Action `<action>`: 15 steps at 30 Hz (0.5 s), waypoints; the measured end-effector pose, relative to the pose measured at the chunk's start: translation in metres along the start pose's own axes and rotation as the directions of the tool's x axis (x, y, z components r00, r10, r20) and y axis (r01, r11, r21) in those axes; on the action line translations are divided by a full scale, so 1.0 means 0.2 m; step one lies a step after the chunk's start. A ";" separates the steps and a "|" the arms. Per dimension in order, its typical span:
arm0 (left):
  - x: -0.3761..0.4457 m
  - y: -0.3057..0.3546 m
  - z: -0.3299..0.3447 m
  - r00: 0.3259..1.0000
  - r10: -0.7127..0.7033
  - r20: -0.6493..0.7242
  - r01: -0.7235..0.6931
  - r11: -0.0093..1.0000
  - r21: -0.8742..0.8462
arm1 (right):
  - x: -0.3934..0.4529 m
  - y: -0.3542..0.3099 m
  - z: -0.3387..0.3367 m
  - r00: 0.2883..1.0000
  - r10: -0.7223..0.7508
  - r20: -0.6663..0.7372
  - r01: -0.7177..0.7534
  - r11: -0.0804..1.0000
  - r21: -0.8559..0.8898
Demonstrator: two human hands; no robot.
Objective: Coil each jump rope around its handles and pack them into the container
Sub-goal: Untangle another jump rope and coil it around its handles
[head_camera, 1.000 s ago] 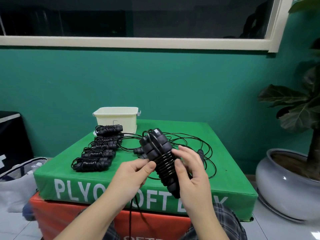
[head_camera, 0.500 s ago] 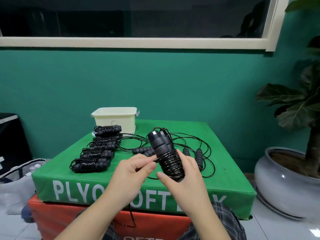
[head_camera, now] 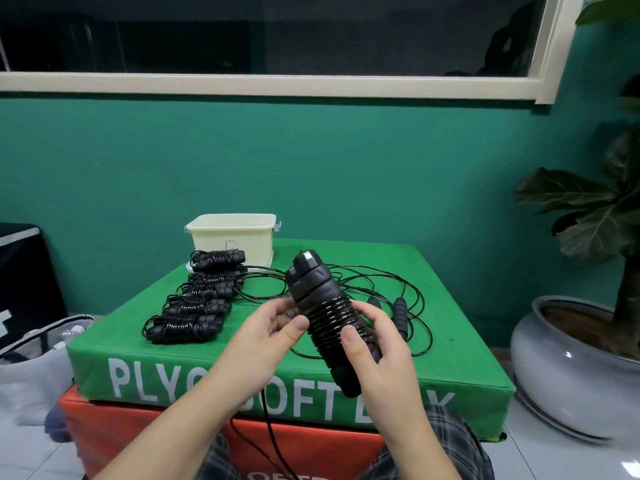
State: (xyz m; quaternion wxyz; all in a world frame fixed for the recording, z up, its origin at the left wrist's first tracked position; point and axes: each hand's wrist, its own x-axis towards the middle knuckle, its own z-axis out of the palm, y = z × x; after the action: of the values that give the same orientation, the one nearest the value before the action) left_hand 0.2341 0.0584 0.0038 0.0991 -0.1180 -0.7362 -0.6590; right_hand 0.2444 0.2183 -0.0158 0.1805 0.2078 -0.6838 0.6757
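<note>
The person's left hand [head_camera: 266, 337] and right hand [head_camera: 377, 355] are bare, with no gloves, rings or watch. Both forearms are bare, no sleeve reaching into view. The fingernails are short and unpainted. The legs wear dark trousers [head_camera: 446, 445] in a grey-and-white plaid check.

Teal wall [head_camera: 311, 161], cream-framed dark window [head_camera: 277, 85], potted plant [head_camera: 602, 216], pale tiled floor [head_camera: 568, 459]

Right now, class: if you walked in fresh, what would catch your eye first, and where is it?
First, the half-wound jump rope held up at centre, gripped by the right hand, with the left hand beside it. Next, the row of coiled ropes on the green box, left side. Behind them stands the cream container.
</note>
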 end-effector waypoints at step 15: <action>-0.02 0.00 -0.04 0.983 0.179 -0.039 -0.162 0.947 0.279 | 0.02 0.05 0.03 0.947 -0.313 -0.077 0.280 0.916 -0.289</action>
State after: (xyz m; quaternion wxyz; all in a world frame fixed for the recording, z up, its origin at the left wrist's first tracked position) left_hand 0.2376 0.0509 0.0042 0.1943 -0.1454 -0.8038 -0.5431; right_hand 0.2357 0.2130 -0.0222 0.3491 0.2407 -0.7191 0.5506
